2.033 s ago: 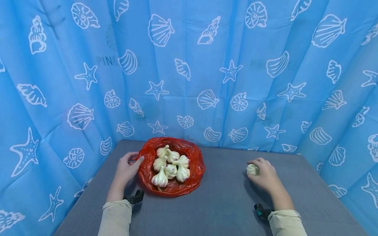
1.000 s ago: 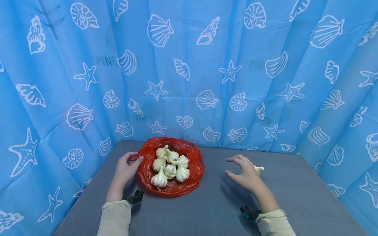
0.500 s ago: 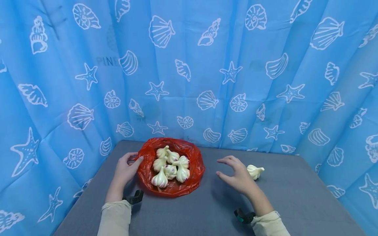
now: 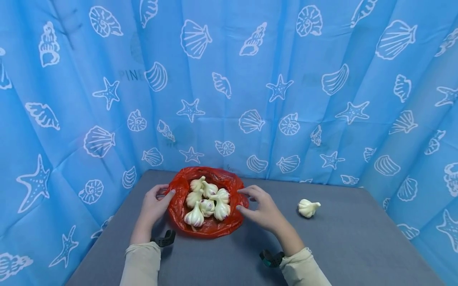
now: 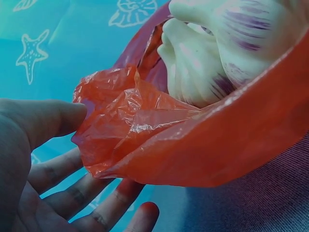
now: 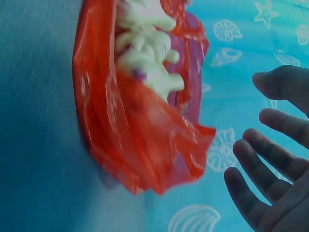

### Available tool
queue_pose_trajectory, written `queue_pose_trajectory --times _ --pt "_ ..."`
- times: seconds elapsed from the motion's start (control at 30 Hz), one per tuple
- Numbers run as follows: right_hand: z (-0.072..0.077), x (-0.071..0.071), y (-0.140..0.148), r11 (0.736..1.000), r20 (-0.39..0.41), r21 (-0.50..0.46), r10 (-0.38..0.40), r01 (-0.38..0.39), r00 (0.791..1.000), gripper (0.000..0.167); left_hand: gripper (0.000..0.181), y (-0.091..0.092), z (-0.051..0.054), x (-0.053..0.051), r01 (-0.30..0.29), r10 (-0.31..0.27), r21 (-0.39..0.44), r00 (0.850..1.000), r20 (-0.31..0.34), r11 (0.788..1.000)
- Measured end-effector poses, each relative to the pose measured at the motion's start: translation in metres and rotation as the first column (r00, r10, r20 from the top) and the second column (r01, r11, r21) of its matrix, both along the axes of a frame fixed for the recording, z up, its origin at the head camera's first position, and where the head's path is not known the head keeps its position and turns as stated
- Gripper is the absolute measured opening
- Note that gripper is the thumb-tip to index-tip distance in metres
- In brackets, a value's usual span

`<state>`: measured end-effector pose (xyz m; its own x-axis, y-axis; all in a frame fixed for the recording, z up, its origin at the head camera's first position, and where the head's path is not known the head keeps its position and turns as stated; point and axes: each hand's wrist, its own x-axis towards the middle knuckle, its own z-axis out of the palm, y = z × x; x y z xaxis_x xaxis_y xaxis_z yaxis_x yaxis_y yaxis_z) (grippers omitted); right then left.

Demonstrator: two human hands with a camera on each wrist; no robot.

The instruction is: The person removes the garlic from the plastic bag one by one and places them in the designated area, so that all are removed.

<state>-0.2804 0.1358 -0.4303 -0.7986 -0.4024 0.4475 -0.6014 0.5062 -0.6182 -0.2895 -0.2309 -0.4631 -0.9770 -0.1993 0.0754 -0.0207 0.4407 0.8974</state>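
Note:
A red plastic bag (image 4: pixel 175 212) (image 5: pixel 241 140) (image 6: pixel 96 96) lies with its mouth spread, holding several white garlic bulbs (image 4: pixel 194 217) (image 5: pixel 193 63) (image 6: pixel 145 63) with purple streaks. At its left rim the left hand (image 4: pixel 154 204) (image 5: pixel 43 169) pinches the crumpled film, thumb on the near side and the other fingers partly behind it. The right hand (image 4: pixel 266 210) (image 6: pixel 280 159) is beside the right rim, thumb and fingers apart and nothing held; the right wrist view shows a gap between its fingertips and the film.
One garlic bulb (image 4: pixel 307 208) lies by itself on the grey table (image 4: pixel 358 238), to the right of the right hand. A blue curtain (image 4: pixel 229 91) with white shells and starfish stands behind and at both sides.
The right hand released the single bulb, which stays on the table, and moved left to the bag's right rim. The left hand has stayed at the left rim.

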Motion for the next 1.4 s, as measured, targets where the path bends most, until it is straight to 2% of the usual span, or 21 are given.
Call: queue_pose_trajectory --times 0.13,0.37,0.53,0.77,1.0,1.4 --pt "-0.004 -0.004 -0.016 0.999 0.017 -0.009 0.044 -0.043 0.999 0.045 0.055 0.0 -0.001 -0.002 -0.003 0.003 -0.008 1.0 -0.007 1.0" --pt "-0.008 -0.006 -0.043 0.997 0.06 0.038 0.067 -0.07 0.996 0.048 0.055 0.001 -0.002 -0.003 -0.007 0.007 -0.003 1.0 -0.018 1.0" --pt "-0.01 -0.007 -0.057 0.996 0.106 0.034 0.079 -0.083 0.991 0.049 0.054 -0.001 -0.001 -0.003 -0.01 0.01 0.002 1.0 -0.023 1.0" --pt "-0.02 -0.011 -0.068 0.994 0.088 0.075 0.07 -0.077 0.994 0.048 0.054 0.0 -0.002 -0.003 -0.013 0.013 0.013 1.0 -0.002 1.0" --pt "-0.021 -0.013 -0.069 0.99 0.039 0.129 0.047 -0.051 0.998 0.052 0.053 0.004 -0.002 -0.005 -0.009 0.01 0.018 1.0 -0.013 1.0" --pt "-0.026 -0.017 -0.07 0.986 0.044 0.16 0.041 -0.047 0.998 0.049 0.054 0.001 0.0 -0.004 -0.014 0.014 0.005 1.0 0.006 1.0"
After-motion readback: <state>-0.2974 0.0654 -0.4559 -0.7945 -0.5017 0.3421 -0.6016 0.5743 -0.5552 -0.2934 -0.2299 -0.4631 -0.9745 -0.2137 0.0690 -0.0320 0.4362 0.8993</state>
